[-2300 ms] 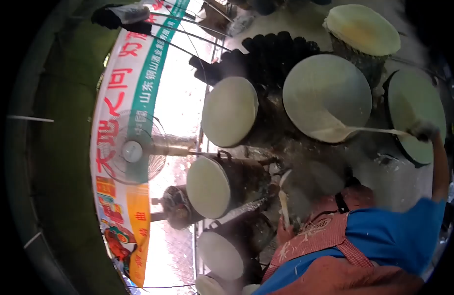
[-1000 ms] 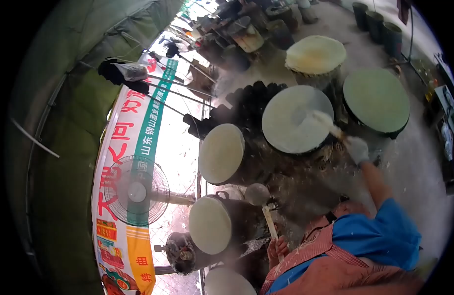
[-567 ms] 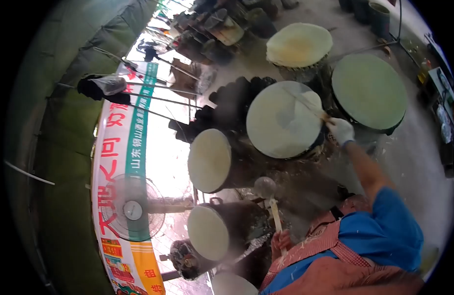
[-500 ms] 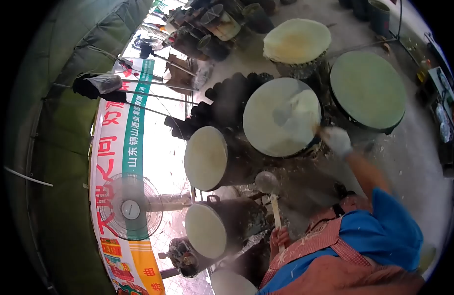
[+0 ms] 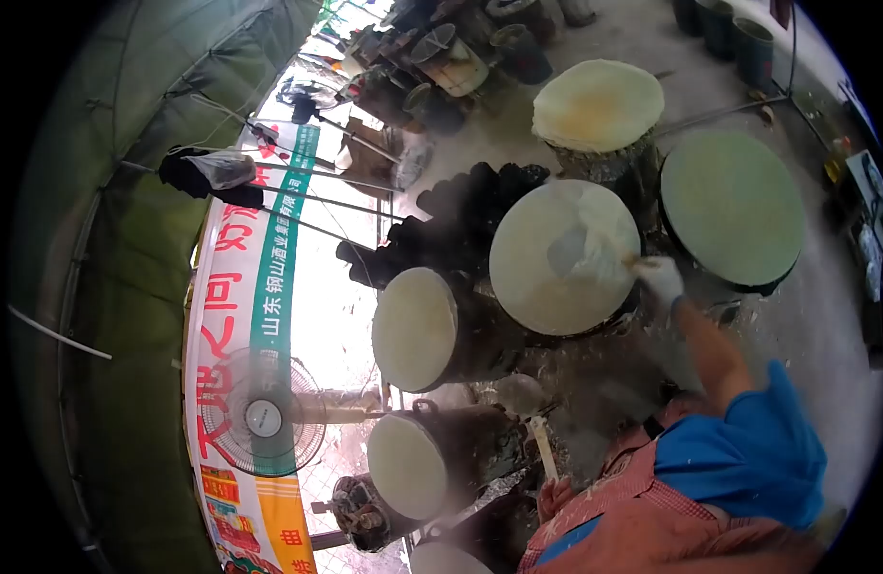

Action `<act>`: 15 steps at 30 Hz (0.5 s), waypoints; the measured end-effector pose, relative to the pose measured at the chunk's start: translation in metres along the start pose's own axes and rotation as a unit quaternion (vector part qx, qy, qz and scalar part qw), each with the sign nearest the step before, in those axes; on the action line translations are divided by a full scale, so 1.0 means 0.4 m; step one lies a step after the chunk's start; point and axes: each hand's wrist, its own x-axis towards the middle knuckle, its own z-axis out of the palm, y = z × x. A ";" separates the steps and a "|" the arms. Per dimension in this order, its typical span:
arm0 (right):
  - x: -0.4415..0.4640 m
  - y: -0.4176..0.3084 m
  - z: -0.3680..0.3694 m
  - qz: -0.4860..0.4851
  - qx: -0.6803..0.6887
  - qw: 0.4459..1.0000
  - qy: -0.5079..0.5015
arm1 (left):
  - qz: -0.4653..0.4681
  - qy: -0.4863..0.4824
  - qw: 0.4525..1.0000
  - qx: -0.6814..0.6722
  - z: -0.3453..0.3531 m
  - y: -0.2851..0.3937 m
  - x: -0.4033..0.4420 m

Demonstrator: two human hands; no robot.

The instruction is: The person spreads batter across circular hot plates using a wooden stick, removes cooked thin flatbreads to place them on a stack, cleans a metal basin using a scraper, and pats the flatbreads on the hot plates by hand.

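Observation:
My right hand (image 5: 659, 279), in a white glove, is at the right rim of the large middle griddle (image 5: 532, 277). Its fingers are closed on a short tool handle; the tool's far end is hard to make out against the pale sheet on the griddle. A darker round patch shows near that griddle's centre. Lower down, my left hand (image 5: 554, 497), bare, is wrapped round the wooden handle (image 5: 544, 450) of a ladle. The ladle's round bowl (image 5: 521, 394) lies beyond the handle, beside the left griddles.
Other round griddles stand around: upper left (image 5: 414, 330), lower left (image 5: 408, 466) and right (image 5: 733, 209). A stack of pale round sheets (image 5: 599, 105) sits behind. Dark cylinders (image 5: 460, 215), a fan (image 5: 263, 418), a banner (image 5: 233, 287), and buckets (image 5: 451, 62) are also in view.
My right hand has come in from the far right to the middle griddle's rim, and the pale sheet's pattern has changed. My left hand still holds the ladle. The view has shifted.

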 end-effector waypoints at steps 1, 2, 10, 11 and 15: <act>-0.121 -0.127 0.047 -0.015 -0.151 0.988 0.014 | -0.002 0.010 1.000 -0.002 0.002 0.008 -0.011; -0.135 -0.110 0.057 -0.034 -0.211 0.977 0.000 | 0.002 0.028 1.000 -0.006 0.008 0.014 -0.019; -0.265 -0.008 0.052 -0.020 -0.010 1.000 0.022 | -0.001 0.021 0.999 -0.036 -0.032 0.099 -0.139; -0.299 -0.009 0.085 0.018 -0.010 1.000 0.017 | 0.000 0.015 0.998 -0.067 -0.015 0.097 -0.126; -0.344 -0.222 0.051 0.119 -0.058 0.991 -0.028 | 0.025 -0.022 0.997 -0.065 -0.025 0.115 -0.129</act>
